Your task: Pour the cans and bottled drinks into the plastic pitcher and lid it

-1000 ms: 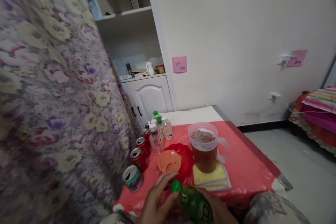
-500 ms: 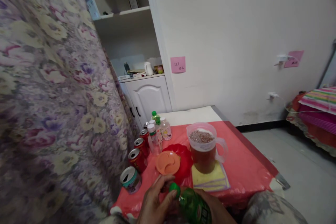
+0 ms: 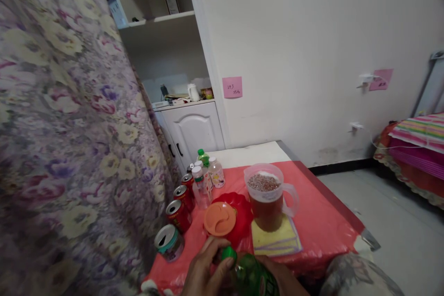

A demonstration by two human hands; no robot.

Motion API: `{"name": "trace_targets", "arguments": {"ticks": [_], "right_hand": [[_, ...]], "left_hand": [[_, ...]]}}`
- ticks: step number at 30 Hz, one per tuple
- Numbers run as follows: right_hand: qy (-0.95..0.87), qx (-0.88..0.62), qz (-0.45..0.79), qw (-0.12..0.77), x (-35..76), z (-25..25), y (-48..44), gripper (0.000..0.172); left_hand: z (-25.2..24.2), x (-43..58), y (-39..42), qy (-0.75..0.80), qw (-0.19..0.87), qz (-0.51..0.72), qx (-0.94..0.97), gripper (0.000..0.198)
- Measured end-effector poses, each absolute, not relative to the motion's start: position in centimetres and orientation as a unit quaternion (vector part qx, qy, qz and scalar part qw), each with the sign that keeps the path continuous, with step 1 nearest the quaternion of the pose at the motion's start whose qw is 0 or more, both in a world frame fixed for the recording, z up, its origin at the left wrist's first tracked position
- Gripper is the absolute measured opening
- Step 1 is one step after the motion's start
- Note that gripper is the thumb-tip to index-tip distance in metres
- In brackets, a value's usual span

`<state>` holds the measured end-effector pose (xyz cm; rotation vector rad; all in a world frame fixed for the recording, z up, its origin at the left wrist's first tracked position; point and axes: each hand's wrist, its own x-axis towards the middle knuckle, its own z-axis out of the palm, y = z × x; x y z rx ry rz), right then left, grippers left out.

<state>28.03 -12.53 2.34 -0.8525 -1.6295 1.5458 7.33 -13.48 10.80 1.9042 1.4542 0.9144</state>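
Low in the view, my left hand (image 3: 208,268) pinches a green bottle cap (image 3: 229,253) between thumb and fingers. My right hand (image 3: 282,277) is wrapped round a green plastic bottle (image 3: 255,275), tilted with its neck toward the left hand. Whether the cap still sits on the neck I cannot tell. Just beyond the hands lies an orange lid (image 3: 219,219) on a red scalloped plate (image 3: 243,215). To the right of the plate, a clear plastic pitcher (image 3: 267,199) of foamy brown liquid stands on a folded yellow cloth (image 3: 275,243).
Along the table's left edge stand several opened drink cans (image 3: 178,215) and clear bottles (image 3: 202,189). A red plastic sheet (image 3: 319,222) covers most of the table. A floral curtain (image 3: 86,148) hangs close on the left; a white cabinet (image 3: 197,127) is behind.
The view has shifted slightly. The cap and the bottle's shoulder look a little farther apart, with my left fingers still on the cap and my right hand still on the bottle.
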Motion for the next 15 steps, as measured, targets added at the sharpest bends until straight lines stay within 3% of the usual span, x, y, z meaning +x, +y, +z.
{"name": "trace_targets", "arguments": {"ticks": [5, 15], "right_hand": [[-0.609, -0.301, 0.629, 0.377, 28.2, 0.7, -12.6, 0.061], [-0.616, -0.338, 0.612, 0.363, 26.9, 0.9, -12.5, 0.054]], "left_hand": [[11.4, 7.0, -13.7, 0.52, 0.317, 0.337, 0.718, 0.03], [10.4, 6.9, -13.6, 0.534, 0.263, 0.332, 0.732, 0.034]]}}
